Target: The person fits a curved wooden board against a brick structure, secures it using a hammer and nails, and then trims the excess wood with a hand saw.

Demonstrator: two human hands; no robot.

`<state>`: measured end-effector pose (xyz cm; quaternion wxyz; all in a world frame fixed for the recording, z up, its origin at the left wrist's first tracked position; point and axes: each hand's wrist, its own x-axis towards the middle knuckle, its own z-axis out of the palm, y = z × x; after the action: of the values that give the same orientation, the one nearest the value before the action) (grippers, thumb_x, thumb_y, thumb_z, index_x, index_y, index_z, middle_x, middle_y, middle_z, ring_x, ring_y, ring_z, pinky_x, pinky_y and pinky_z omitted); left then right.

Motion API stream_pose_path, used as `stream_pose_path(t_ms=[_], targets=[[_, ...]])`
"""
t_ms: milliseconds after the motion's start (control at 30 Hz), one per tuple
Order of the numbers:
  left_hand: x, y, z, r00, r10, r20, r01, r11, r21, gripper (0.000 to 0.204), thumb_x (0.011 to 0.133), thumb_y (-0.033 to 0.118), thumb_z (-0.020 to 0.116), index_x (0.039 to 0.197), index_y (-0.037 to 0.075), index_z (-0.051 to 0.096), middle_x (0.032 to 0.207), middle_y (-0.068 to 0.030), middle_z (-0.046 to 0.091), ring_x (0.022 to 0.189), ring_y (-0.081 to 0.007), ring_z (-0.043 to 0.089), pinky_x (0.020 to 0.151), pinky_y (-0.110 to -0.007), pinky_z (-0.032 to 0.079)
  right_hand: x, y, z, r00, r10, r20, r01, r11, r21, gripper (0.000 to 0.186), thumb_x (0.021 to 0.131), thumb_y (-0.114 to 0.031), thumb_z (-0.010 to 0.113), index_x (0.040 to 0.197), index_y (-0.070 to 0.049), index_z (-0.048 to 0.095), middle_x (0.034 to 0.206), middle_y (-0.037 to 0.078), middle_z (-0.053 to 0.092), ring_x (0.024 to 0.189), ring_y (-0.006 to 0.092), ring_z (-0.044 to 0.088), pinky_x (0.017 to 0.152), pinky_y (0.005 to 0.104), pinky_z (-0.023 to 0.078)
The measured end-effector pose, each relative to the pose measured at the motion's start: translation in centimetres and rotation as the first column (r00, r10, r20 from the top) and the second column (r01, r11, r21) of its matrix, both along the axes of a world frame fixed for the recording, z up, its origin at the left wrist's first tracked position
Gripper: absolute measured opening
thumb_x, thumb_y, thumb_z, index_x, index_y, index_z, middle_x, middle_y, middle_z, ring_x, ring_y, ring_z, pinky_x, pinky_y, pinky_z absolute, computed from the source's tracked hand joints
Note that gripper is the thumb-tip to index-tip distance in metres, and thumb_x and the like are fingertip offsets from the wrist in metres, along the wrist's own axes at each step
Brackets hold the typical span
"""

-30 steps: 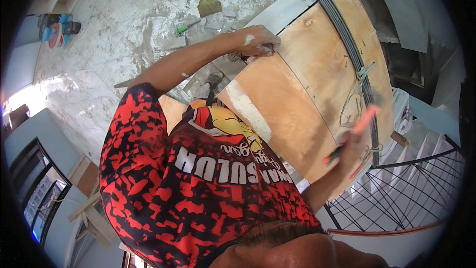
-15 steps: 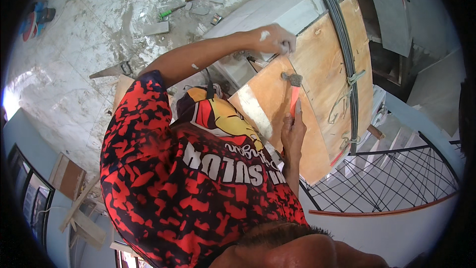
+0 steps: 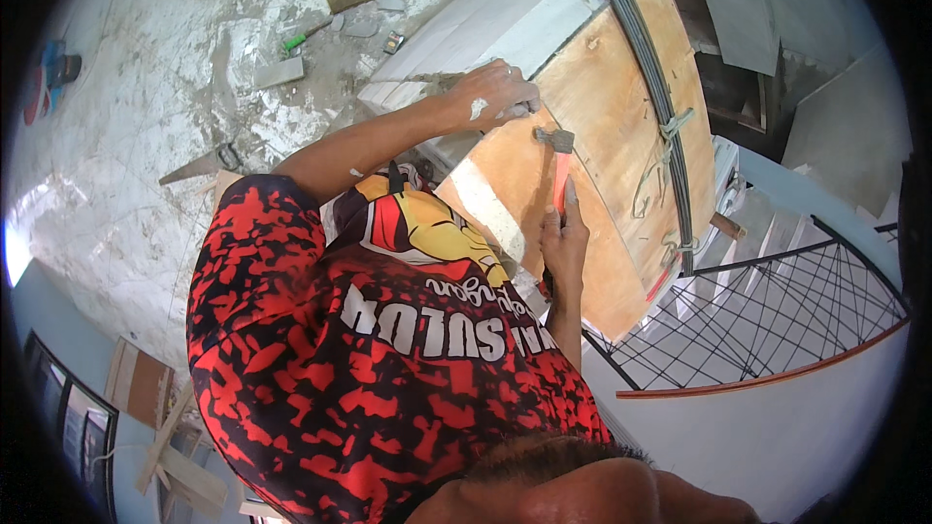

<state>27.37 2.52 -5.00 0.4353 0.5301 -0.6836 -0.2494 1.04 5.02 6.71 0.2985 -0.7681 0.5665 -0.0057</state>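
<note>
My left hand [image 3: 495, 94], dusted white, has its fingers curled at the top edge of an orange-tan plywood piece [image 3: 592, 252]; whatever is between them is hidden. My right hand [image 3: 563, 238] grips a hammer with an orange handle and dark metal head [image 3: 555, 141]. The head is over the plywood, just below my left hand and close to a seam. Alongside lies a paler plywood sheet [image 3: 592, 78], crossed by a bundle of thin grey rods [image 3: 641, 49] tied with pale green cord [image 3: 675, 126].
White blocks [image 3: 466, 19] border the plywood. On the dusty tiled floor lie a handsaw [image 3: 189, 170], a green-handled tool [image 3: 296, 41] and a blue-red power tool [image 3: 53, 78]. At right are a black railing [image 3: 757, 301] and steps [image 3: 748, 213]. Scrap boards [image 3: 136, 378] stand at lower left.
My right hand has brought the hammer up and leftward from beside the rods to just below my left hand. My left hand stays at the plywood edge; the view has shifted somewhat.
</note>
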Motion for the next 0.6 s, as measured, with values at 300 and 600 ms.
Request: stream_pose_path(t_ms=[300, 600], targets=[[-0.5, 0.2, 0.6, 0.996, 0.058, -0.071, -0.056, 0.998, 0.023, 0.022, 0.088, 0.023, 0.056, 0.107, 0.011, 0.056, 0.087, -0.0109, 0.064, 0.089, -0.0308, 0.058, 0.086, -0.041, 0.043, 0.8, 0.5, 0.6, 0.997, -0.056, 0.049, 0.055, 0.998, 0.03, 0.05, 0.093, -0.011, 0.052, 0.141, -0.007, 0.041, 0.076, 0.008, 0.058, 0.062, 0.0136, 0.052, 0.058, 0.0262, 0.044], [0.3, -0.2, 0.7, 1.0, 0.006, 0.018, -0.005, 0.999, -0.046, 0.037, 0.084, 0.018, 0.063, 0.115, 0.006, 0.047, 0.091, -0.0127, 0.063, 0.094, -0.0352, 0.055, 0.083, -0.043, 0.044, 0.9, 2.3, 0.7, 0.939, 0.081, 0.334, -0.035, 0.989, -0.142, 0.048, 0.098, -0.017, 0.046, 0.143, -0.002, 0.035, 0.083, 0.013, 0.057, 0.066, 0.0173, 0.054, 0.063, 0.0299, 0.045]])
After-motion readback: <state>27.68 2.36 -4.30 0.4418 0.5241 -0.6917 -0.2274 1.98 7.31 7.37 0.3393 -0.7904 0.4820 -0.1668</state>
